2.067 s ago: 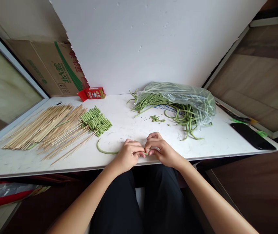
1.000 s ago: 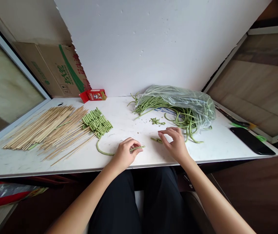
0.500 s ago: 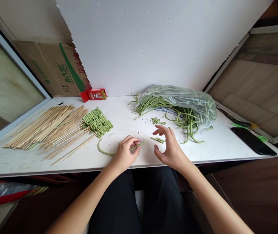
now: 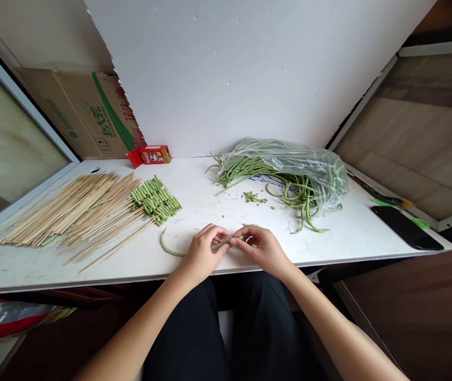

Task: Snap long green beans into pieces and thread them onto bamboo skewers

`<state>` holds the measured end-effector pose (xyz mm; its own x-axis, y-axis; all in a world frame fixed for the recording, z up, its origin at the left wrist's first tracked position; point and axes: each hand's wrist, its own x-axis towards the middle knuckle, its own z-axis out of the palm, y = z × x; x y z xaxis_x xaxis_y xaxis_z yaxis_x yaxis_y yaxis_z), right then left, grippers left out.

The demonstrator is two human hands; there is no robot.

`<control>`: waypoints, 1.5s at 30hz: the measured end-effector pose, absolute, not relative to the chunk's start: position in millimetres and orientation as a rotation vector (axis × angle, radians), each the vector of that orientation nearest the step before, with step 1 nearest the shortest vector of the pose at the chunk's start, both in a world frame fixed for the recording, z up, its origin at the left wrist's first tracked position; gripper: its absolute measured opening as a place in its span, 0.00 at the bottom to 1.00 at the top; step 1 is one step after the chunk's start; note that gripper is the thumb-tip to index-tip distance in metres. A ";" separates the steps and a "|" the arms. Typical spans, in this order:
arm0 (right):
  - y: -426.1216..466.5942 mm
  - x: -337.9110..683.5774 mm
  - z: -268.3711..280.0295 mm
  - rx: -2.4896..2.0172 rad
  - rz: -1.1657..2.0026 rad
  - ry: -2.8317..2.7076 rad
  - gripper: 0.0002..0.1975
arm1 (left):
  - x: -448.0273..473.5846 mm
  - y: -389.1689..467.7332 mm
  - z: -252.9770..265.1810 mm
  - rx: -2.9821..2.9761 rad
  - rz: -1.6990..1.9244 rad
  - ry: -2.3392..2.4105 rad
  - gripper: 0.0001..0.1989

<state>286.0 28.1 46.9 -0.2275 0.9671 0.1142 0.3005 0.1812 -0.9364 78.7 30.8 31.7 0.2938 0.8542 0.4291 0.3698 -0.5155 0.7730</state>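
Observation:
A long green bean [image 4: 169, 251] curves over the white table near its front edge. My left hand [image 4: 205, 246] is closed around it, with the bean's tail trailing out to the left. Fingers of my right hand [image 4: 260, 247] pinch the same bean close to its right end, just beside the left fingertips. Cut bean pieces behind my right hand are mostly hidden by it. To the left, skewered rows of short bean pieces [image 4: 156, 200] lie on the ends of bamboo skewers [image 4: 109, 225].
A clear plastic bag [image 4: 305, 161] of long beans lies at the back right, small bean scraps [image 4: 254, 197] before it. A loose pile of skewers [image 4: 61, 211], a red box [image 4: 155, 155], a carton [image 4: 102, 116] and a black phone [image 4: 404, 227] are also around.
My right hand has moved left from open above the table and closed on the bean's right end. My left hand keeps its hold. The view has shifted slightly.

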 end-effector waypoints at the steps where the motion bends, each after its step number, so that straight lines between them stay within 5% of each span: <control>1: 28.0 286.3 48.5 -1.226 1.067 -1.679 0.19 | 77.4 32.1 31.4 2.038 1.137 1.093 0.04; 11: 29.6 298.6 50.7 -1.264 0.610 -1.956 0.10 | 71.0 32.0 34.1 2.116 0.939 1.147 0.02; 15: 52.1 295.7 51.5 -1.241 0.350 -2.148 0.26 | 64.5 34.3 38.3 2.124 0.829 1.112 0.01; 20: 89.2 275.0 57.5 -1.190 0.216 -2.448 0.29 | 55.7 35.1 46.8 2.180 0.727 1.132 0.03; 27: 99.5 281.8 59.2 -1.075 0.007 -2.307 0.50 | 50.6 35.5 57.0 2.160 0.650 1.154 0.04; 30: 89.6 290.5 59.0 -1.043 0.116 -2.211 0.44 | 49.5 37.1 58.6 2.145 0.655 1.164 0.04; 37: 57.4 289.0 71.4 -1.077 0.467 -2.164 0.11 | 53.6 39.2 52.6 2.103 0.764 1.204 0.03; 45: 47.3 286.0 61.5 -0.985 0.649 -2.148 0.14 | 57.6 41.2 49.0 2.012 0.979 1.182 0.02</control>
<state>286.0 47.3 61.5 -0.4848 0.7925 0.3701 0.4549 0.5899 -0.6671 57.6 41.2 49.0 0.3308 0.8974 0.2919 0.4536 -0.4225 0.7847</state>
